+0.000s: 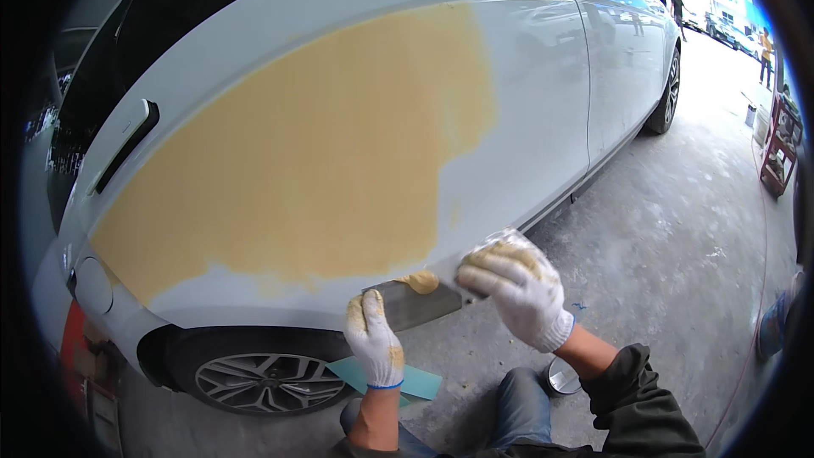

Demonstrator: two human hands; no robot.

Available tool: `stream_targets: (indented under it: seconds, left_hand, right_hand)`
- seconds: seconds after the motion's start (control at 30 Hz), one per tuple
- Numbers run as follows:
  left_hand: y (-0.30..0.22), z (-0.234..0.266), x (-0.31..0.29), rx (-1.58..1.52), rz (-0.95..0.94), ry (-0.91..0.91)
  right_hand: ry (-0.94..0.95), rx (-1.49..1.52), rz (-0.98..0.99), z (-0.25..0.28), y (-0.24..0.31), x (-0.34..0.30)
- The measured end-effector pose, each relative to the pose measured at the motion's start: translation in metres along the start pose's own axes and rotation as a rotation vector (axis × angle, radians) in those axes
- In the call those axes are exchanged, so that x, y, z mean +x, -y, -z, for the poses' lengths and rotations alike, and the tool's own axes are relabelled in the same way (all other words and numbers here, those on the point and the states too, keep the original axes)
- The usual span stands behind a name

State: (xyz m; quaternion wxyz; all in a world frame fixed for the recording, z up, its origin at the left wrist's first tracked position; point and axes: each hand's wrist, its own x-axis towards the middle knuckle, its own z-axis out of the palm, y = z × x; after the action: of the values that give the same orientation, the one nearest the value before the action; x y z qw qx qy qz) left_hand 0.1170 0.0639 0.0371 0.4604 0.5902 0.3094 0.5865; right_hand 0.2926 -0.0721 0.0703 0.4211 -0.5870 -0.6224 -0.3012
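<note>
In a white work glove with yellow-stained fingers, my left hand (373, 339) grips the left edge of a flat grey mixing plate (415, 312). A lump of yellow body filler (421, 281) sits on the plate's far edge. My right hand (517, 288), gloved alike and slightly blurred, is closed just right of the plate. Under its fingertips shows the thin grey edge of what looks like a putty spreader (475, 292), mostly hidden. Beyond both hands is the white car's side panel (534, 102), with a broad coat of yellow filler (339, 144) across it.
A wheel (270, 382) is at the lower left, with a teal sheet (420, 382) beside it, partly behind my left wrist. A round tin (563, 376) stands by my knee (521, 403). A red cart (780, 148) is at the far right; two people stand in the distance.
</note>
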Motion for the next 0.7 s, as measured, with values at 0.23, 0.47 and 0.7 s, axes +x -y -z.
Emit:
stream_targets:
  seconds: [0.23,0.47,0.7]
  left_hand:
    - [0.011,-0.010,0.009,-0.135,-0.002,-0.129]
    - [0.008,0.024,0.017,-0.126,-0.067,-0.195]
    - [0.027,0.070,-0.006,0.133,-0.036,-0.174]
  right_hand:
    - [0.259,0.209,0.094,-0.033,0.013,-0.037]
    - [-0.058,1.094,-1.101,-0.047,-0.044,-0.053]
    - [-0.289,0.902,-0.583,-0.029,-0.143,0.078]
